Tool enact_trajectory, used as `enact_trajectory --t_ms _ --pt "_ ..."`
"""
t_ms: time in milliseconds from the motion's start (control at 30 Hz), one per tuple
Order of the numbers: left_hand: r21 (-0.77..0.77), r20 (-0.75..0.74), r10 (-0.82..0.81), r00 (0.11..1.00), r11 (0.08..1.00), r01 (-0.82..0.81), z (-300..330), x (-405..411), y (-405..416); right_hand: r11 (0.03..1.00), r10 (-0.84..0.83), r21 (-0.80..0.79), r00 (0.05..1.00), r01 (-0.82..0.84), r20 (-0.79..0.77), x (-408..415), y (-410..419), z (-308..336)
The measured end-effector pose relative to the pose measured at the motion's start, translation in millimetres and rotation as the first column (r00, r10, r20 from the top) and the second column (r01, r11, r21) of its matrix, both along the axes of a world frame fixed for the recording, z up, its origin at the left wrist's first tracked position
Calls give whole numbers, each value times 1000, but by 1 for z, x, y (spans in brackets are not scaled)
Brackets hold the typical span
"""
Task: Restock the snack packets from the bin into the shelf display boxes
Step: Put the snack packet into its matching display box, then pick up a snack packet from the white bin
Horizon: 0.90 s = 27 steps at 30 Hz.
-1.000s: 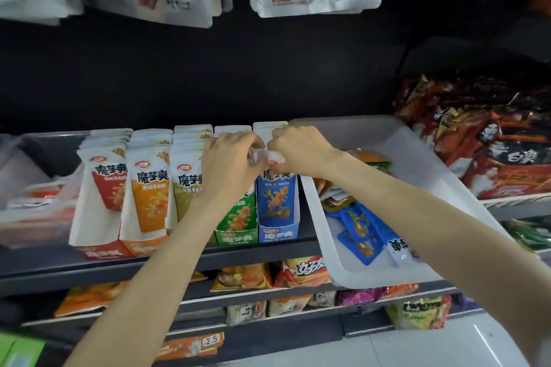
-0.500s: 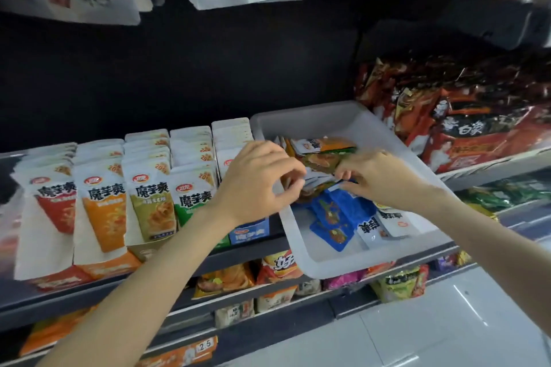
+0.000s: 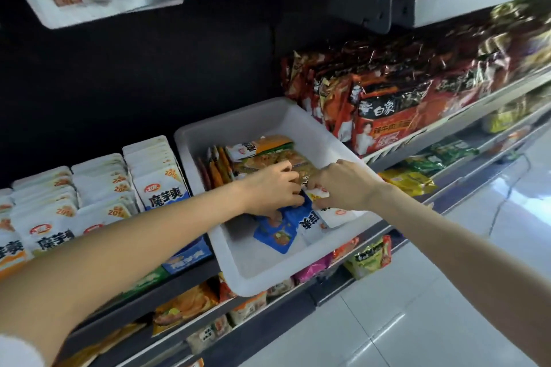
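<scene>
Here both hands meet over the blue packets in the bin.

The left hand (image 3: 272,185) and right hand (image 3: 343,186) curl their fingers onto the blue packets (image 3: 280,231) lying flat mid-bin (image 3: 238,271), their long axis running toward the near rim. Whether either grip is pinched closed, I cannot tell. The display boxes (image 3: 187,256) sit just left, so the left hand looks nearer.

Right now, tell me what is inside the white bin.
The white bin holds blue snack packets near the front and orange and green packets at the back. The left hand and right hand cover the packets in the middle.
</scene>
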<state>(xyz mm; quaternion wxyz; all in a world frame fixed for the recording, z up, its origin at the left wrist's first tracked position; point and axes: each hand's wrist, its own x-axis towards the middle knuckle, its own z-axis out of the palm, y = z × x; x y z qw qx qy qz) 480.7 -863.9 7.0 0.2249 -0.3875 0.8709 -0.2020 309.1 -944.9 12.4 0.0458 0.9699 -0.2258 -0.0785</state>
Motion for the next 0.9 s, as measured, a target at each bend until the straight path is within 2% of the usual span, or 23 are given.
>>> enact_trajectory --t_ms 67,133,333,367,400,433,500,533,567,600,633,700,767,900 --pt "-49 -114 -96 989 995 91 -3 3 1 1000 8 -4 1000 -8 20 -1 0 -1" --pt "-69 -242 -109 964 993 95 -3 6 4 1000 21 23 999 -22 38 -2 -1 -3" --pt "-15 -517 -24 856 1000 18 20 25 15 995 45 83 998 -48 37 -7 -5 -7" --pt "-45 -563 -8 826 999 -21 25 28 18 992 48 111 996 -57 76 -9 -4 -3" --pt "-76 -642 18 767 993 -87 30 30 22 983 33 171 982 -65 184 -12 -3 4" --pt "-80 -750 63 658 980 -185 37 32 29 966 -12 247 945 -73 326 -14 1 13" --pt "18 -933 145 329 932 -361 50 36 44 857 -250 503 759 -115 601 -15 14 37" --pt "88 -973 162 162 916 -392 56 37 52 733 -406 652 646 -192 647 -13 23 49" --pt "143 -986 167 26 906 -399 60 38 59 640 -490 712 559 -291 669 -10 30 59" --pt "184 -983 169 -73 900 -396 64 40 65 588 -524 719 503 -370 687 -5 36 68" --pt "211 -976 172 -133 894 -395 66 41 71 611 -498 685 480 -397 722 3 42 76" --pt "239 -967 178 -182 884 -402 67 46 84 729 -372 576 493 -371 787 20 48 87" --pt "243 -966 173 -193 861 -447 65 51 101 796 -286 506 530 -333 798 39 51 93" --pt "169 -985 102 -141 753 -636 62 70 144 794 -200 463 550 -394 811 82 70 99"
